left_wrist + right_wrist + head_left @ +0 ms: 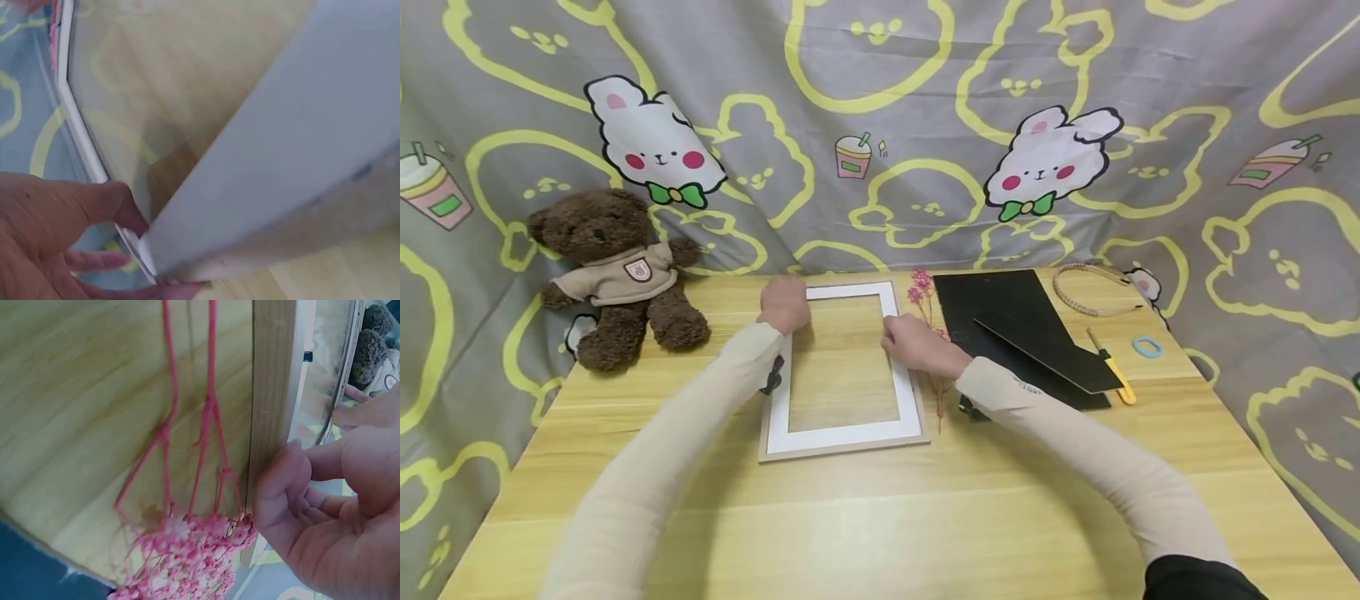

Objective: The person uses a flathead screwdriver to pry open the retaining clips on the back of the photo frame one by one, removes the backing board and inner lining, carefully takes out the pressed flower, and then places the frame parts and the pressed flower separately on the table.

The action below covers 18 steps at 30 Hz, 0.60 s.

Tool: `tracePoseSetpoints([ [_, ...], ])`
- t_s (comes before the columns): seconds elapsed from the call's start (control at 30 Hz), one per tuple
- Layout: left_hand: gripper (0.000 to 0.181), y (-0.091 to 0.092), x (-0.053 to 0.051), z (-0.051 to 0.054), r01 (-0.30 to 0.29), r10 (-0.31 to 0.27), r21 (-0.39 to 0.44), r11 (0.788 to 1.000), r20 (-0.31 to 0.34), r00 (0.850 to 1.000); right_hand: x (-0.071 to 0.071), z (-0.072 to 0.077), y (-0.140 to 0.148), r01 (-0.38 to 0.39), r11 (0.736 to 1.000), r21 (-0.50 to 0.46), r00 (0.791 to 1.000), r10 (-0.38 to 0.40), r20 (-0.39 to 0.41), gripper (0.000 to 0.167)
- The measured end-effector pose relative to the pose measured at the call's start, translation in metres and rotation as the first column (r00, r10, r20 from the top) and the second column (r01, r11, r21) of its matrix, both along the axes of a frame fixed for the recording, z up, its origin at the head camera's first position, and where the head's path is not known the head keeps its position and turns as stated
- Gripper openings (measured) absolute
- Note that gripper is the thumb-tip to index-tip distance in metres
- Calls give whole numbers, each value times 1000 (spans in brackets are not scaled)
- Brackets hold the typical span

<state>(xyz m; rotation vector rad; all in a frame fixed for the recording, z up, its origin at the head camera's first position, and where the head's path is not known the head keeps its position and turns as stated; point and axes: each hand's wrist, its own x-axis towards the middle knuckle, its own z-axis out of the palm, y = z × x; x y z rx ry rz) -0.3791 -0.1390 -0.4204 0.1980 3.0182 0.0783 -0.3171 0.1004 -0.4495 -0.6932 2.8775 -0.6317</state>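
A picture frame [844, 451] with a thin light wooden edge and a white mat [908, 408] lies flat on the table, its see-through pane showing the wood grain below. At the far left corner my left hand [786, 304] grips it; in the left wrist view the thumb is over the corner and fingers reach beneath. My right hand [921, 346] holds the right side, its fingers curled at the wooden edge in the right wrist view. Right beside that edge lies a sprig of pink flowers [187, 550] with thin pink stems, partly hidden by the right hand in the head view.
To the right lie a black board [985, 296] and a narrower black piece [1045, 350] across it. Beyond them are a yellow-handled cutter [1122, 383], a blue ring [1147, 347] and a braided headband [1057, 290]. A teddy bear [640, 275] sits at the back left, against a patterned curtain [925, 108].
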Motion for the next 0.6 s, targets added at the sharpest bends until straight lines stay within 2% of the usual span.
tracePoseSetpoints([
  [0.1,30,8,2,-3,31,-30,-56,998,19,999,-2,-1,-1,2,1000,-9,1000,-2,10,17],
  [0.13,30,10,3,-3,31,-29,-65,997,21,999,5,9,-5,14,1000,-3,1000,-14,25,16],
  [0.17,30,9,2,-6,35,-33,-74,997,19,999,4,9,-6,14,1000,-6,1000,-14,28,16],
  [0.23,32,10,6,-5,27,-26,-72,997,20,999,3,9,-8,18,1000,4,999,-18,28,17],
  [0.37,35,7,11,-2,76,-74,-44,996,45,996,2,9,-9,28,999,28,999,-28,20,17],
  [0.4,36,9,16,2,79,-77,-27,997,62,995,3,9,-9,27,999,33,999,-28,20,16],
  [0.53,35,9,16,2,85,-87,17,996,81,993,4,11,-8,29,999,41,999,-30,35,15],
  [0.6,35,12,16,1,90,-89,-13,996,65,994,5,12,-7,37,998,49,998,-39,42,14],
])
